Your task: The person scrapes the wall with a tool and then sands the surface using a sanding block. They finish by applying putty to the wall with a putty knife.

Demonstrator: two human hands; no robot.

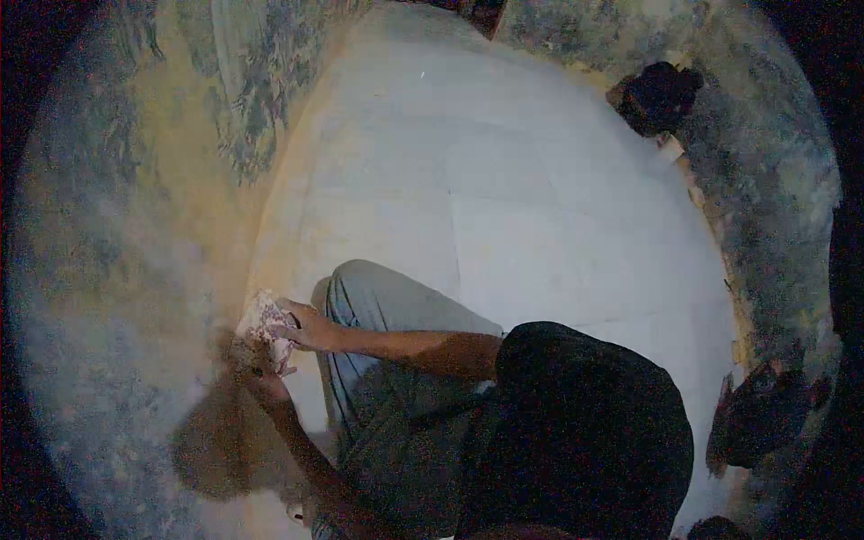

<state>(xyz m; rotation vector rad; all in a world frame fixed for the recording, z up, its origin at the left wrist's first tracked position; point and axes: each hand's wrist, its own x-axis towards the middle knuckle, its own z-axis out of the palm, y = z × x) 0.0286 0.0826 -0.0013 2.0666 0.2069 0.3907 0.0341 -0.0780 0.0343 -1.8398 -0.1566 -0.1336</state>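
A crumpled white piece with reddish patches point(268, 322), which looks like cloth or paper, is between my hands at the left, beside the wall's foot. My right hand point(310, 328), on the upper arm in view, has its fingers closed on the right side of this piece. Lower down, my left hand point(261, 376) grips its bottom part; this hand is in shadow and its fingers are only partly clear. My bent knee in grey trousers point(360, 286) is just right of the hands.
Pale tiled floor point(504, 198) spreads beyond my legs. A stained, patchy wall point(153, 180) runs along the left. Dark bundles stand by the right wall, one at the upper right point(661, 97) and another at the lower right point(765, 414). A small pale piece point(669, 149) lies below the upper one.
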